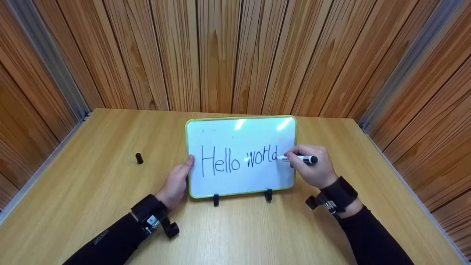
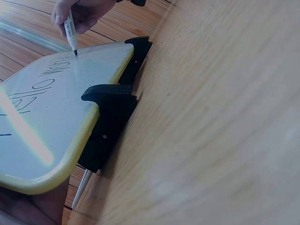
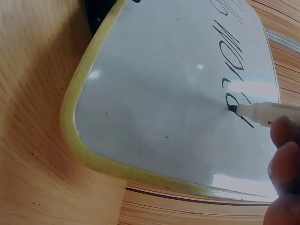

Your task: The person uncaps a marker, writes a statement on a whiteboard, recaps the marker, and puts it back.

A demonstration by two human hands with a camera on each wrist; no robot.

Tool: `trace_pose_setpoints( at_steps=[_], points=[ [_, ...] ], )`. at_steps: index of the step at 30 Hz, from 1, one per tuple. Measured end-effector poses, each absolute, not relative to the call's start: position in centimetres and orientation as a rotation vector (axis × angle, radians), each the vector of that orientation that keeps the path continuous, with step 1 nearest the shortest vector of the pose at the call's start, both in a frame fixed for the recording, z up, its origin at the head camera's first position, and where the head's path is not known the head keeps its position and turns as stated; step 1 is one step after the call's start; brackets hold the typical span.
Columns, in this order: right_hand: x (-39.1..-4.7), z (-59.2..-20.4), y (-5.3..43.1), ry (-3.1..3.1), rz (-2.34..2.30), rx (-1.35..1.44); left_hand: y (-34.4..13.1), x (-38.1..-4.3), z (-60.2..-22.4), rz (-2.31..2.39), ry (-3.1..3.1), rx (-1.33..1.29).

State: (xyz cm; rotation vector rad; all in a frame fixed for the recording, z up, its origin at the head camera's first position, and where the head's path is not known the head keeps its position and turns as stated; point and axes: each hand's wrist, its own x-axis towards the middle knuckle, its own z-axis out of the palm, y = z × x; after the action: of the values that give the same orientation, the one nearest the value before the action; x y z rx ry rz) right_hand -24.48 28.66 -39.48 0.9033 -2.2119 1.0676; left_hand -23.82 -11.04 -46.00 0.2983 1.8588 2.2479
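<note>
A small whiteboard with a yellow-green frame leans on a black stand. Black handwriting on it reads "Hello world". My right hand pinches a white marker with a black end; in the right wrist view the black tip of the marker is on the letter "d". My left hand grips the board's left edge, thumb on the front near the rim and the other fingers hidden behind. In the left wrist view part of that hand shows beneath the board's corner.
A black marker cap lies on the wooden table, left of the board. Two black stand hooks jut out under the board's lower edge. Wood-panelled walls rise behind the table and at both sides.
</note>
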Motion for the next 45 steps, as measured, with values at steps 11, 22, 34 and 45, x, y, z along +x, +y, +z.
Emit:
trace_pose_setpoints(
  at_steps=[11,22,34,45],
  points=[
    [-24.41,-39.22,28.56,-2.241,1.047,0.848,-11.13,-23.82,-45.99,2.253,1.847,0.334],
    [-24.38,-39.26,28.81,-2.128,1.049,0.843,-11.07,-23.76,-46.06,2.260,1.807,0.329],
    [-24.69,-39.24,29.05,-2.023,1.010,0.712,-11.08,-23.77,-45.89,2.257,1.809,0.298],
    [-25.04,-39.33,29.11,-2.005,0.998,0.706,-11.14,-23.75,-45.92,2.247,1.822,0.305]
  ],
)
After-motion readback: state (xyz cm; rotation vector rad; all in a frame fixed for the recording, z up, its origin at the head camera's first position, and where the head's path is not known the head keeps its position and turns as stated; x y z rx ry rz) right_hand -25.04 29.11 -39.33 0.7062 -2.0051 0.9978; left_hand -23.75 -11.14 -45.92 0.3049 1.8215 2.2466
